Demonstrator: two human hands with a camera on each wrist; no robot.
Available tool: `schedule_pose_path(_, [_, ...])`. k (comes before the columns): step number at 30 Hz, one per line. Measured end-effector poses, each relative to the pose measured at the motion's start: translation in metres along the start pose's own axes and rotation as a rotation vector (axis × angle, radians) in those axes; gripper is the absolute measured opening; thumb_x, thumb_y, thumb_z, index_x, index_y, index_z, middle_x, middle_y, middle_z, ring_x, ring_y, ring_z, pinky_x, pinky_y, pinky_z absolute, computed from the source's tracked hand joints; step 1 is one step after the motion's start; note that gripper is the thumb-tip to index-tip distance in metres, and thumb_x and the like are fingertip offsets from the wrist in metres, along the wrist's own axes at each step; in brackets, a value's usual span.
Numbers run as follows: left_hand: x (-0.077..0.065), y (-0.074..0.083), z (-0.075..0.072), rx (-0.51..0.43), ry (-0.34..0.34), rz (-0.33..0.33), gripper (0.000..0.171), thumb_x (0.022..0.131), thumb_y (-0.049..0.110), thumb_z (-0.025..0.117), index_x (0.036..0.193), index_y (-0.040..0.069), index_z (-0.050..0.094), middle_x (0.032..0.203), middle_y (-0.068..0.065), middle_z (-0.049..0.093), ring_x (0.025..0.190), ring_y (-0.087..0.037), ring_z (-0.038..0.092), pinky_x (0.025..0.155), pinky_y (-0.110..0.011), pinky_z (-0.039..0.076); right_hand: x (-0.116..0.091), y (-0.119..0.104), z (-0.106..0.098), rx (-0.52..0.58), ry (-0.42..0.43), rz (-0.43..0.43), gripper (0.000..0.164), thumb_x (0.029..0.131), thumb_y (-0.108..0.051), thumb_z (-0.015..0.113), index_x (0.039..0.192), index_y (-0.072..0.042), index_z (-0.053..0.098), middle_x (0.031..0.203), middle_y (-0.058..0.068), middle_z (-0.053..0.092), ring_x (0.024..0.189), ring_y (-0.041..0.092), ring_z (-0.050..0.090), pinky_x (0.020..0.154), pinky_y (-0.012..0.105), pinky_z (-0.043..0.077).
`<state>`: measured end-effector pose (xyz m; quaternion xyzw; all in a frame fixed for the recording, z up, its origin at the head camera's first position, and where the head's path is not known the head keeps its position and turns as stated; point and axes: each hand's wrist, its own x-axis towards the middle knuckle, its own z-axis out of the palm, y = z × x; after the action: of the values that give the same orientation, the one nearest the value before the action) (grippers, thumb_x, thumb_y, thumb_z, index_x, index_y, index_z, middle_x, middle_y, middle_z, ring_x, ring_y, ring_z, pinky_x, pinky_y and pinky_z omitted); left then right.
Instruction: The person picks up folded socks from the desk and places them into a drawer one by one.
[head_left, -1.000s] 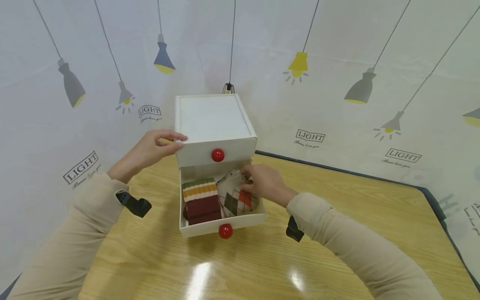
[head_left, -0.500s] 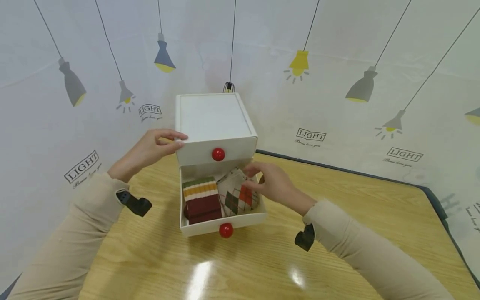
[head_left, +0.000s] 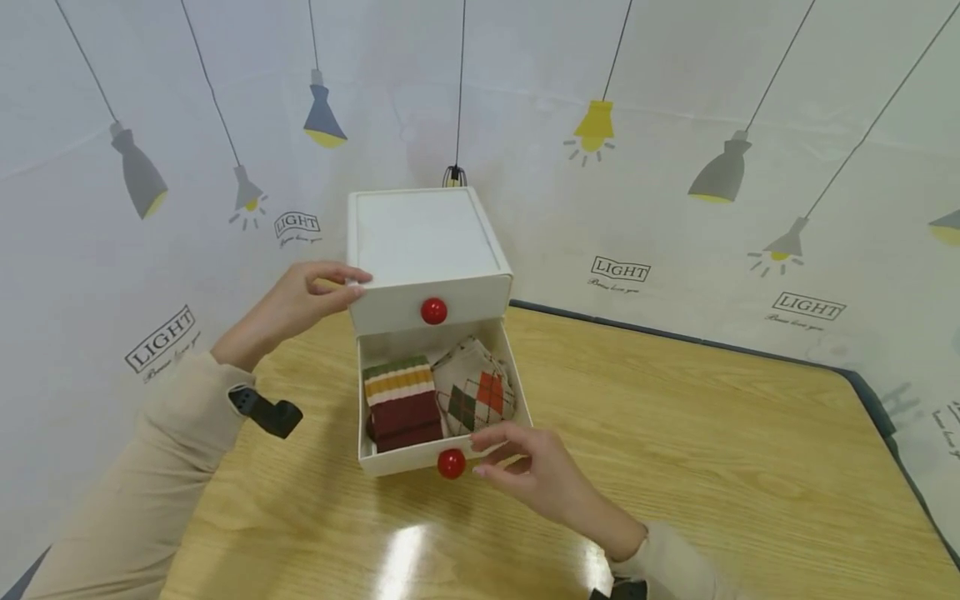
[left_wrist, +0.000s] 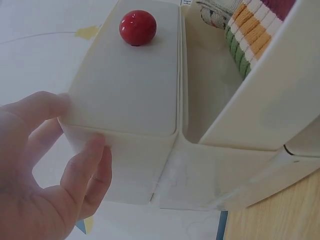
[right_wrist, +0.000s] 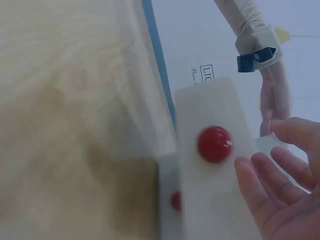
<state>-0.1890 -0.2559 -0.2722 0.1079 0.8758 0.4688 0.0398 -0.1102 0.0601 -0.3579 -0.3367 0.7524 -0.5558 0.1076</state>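
My left hand [head_left: 292, 304] grips the front left corner of a white drawer unit [head_left: 427, 233], thumb and fingers at its edge in the left wrist view. Below its upper drawer front, with a red knob [head_left: 433, 311], a drawer [head_left: 519, 387] stands pulled out. Inside lie folded maroon socks [head_left: 405, 417] with a green, yellow and white striped cuff, and beige argyle socks [head_left: 476, 392] beside them. My right hand [head_left: 536, 475] holds nothing, its fingers at the drawer's front edge, just right of the red ball knob [head_left: 452, 463].
The unit stands on a wooden table [head_left: 712, 467], near a white backdrop [head_left: 675, 208] printed with lamps. In the right wrist view, another red knob [right_wrist: 176, 201] shows partly, behind the pulled-out drawer's front.
My right hand has left the argyle socks and moved down to the drawer's front edge by the knob. The left hand stays at the corner.
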Motion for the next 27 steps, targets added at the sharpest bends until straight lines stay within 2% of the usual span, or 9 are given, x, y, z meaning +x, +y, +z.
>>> schedule_pose_path(6, [-0.001,0.000,0.001,-0.015,-0.004,-0.009,0.041,0.090,0.032,0.051,0.122,0.006,0.051,0.126,-0.014,0.045,0.106,-0.032,0.049,0.087,-0.050,0.038,-0.011,0.028,0.028,0.191,0.088,0.032,0.032,0.078,0.001,0.064,0.107,0.009,0.054,0.106,0.024,0.055,0.089,0.043,0.056,0.072,0.030,0.050])
schedule_pose_path(10, [-0.001,0.000,0.001,-0.015,-0.005,-0.005,0.041,0.090,0.032,0.051,0.123,0.007,0.051,0.128,-0.013,0.044,0.107,-0.032,0.049,0.088,-0.051,0.038,-0.010,0.039,0.043,0.261,0.172,-0.002,0.034,0.075,0.004,0.065,0.106,0.010,0.053,0.105,0.027,0.054,0.088,0.043,0.056,0.074,0.030,0.049])
schedule_pose_path(18, [-0.002,-0.001,0.000,0.004,0.007,0.006,0.041,0.090,0.032,0.050,0.122,0.006,0.051,0.130,-0.013,0.042,0.107,-0.034,0.049,0.087,-0.052,0.037,-0.005,0.042,0.061,0.284,0.313,-0.087,0.031,0.073,0.006,0.067,0.102,0.010,0.055,0.102,0.026,0.051,0.086,0.035,0.059,0.072,0.030,0.049])
schedule_pose_path(27, [-0.002,-0.001,0.001,-0.007,-0.001,-0.006,0.042,0.090,0.033,0.050,0.123,0.007,0.051,0.130,-0.012,0.042,0.107,-0.033,0.048,0.087,-0.051,0.037,0.010,0.036,0.062,0.255,0.366,-0.007,0.032,0.072,0.007,0.067,0.102,0.004,0.058,0.102,0.019,0.053,0.088,0.033,0.059,0.069,0.028,0.050])
